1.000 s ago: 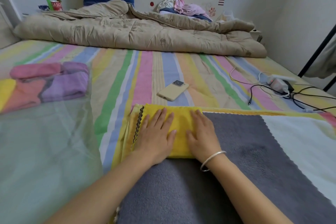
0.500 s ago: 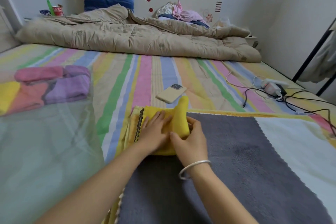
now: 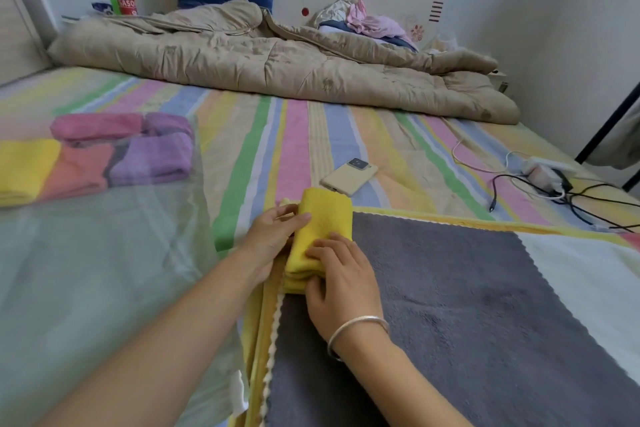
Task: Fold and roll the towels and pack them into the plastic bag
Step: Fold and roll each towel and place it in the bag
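A small yellow towel (image 3: 325,218), folded into a narrow thick strip, lies at the left edge of a spread grey towel (image 3: 450,305). My left hand (image 3: 273,236) grips its left side with thumb on top. My right hand (image 3: 339,274), with a silver bracelet on the wrist, presses and pinches its near end. A clear plastic bag (image 3: 104,253) lies flat at the left, holding rolled pink (image 3: 97,125), purple (image 3: 156,156), orange and yellow towels at its far end. More towels, white (image 3: 588,274) and yellow, lie under the grey one.
A beige phone (image 3: 348,177) lies just beyond the yellow towel. Cables and a charger (image 3: 543,177) sprawl at the right. A crumpled tan quilt (image 3: 277,62) spans the far bed, with a blue pillow and clothes by the headboard.
The yellow towel lay flat under both palms; my right hand lifted its right half and folded it over to the left. Both hands now hold the narrower folded strip.
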The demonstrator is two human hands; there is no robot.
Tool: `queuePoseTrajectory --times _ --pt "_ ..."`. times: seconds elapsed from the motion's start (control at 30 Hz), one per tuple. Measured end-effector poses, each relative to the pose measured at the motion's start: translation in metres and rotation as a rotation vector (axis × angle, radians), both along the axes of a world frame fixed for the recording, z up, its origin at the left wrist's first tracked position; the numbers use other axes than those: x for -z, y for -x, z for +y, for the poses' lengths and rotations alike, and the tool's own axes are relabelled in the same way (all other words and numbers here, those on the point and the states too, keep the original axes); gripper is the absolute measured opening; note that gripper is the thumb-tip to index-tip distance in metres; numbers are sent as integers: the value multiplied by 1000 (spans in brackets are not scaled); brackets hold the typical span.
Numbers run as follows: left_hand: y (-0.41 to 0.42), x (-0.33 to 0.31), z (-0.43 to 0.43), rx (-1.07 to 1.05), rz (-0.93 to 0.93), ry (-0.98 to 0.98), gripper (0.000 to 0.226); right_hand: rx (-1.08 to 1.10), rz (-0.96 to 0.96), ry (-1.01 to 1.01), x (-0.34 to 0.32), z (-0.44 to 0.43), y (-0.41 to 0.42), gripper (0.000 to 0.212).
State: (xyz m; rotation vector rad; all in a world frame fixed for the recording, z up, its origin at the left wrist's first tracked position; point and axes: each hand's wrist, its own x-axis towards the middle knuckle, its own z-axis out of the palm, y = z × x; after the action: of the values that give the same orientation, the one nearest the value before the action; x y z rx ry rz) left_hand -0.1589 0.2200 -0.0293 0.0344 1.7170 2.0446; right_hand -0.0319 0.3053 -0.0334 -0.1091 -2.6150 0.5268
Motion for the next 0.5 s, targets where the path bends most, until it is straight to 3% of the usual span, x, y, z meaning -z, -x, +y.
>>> queuePoseTrajectory --times 0.1,0.2,0.27,0.33,0.4,0.5 --pt "3 -2 -1 48 60 56 35 -42 14 70 -3 6 -7 41" --pt "7 1 -4 94 84 126 41 7 3 543 -25 8 -4 28" --pt "12 3 -6 107 64 139 43 190 29 773 -30 22 14 16" --pt "15 3 -8 128 45 150 44 348 -177 971 -34 34 30 8" --pt "17 5 -8 138 30 162 51 400 -395 1136 -31 40 41 28" --pt "15 8 -8 135 3 227 63 392 -537 1291 -33 35 44 37"
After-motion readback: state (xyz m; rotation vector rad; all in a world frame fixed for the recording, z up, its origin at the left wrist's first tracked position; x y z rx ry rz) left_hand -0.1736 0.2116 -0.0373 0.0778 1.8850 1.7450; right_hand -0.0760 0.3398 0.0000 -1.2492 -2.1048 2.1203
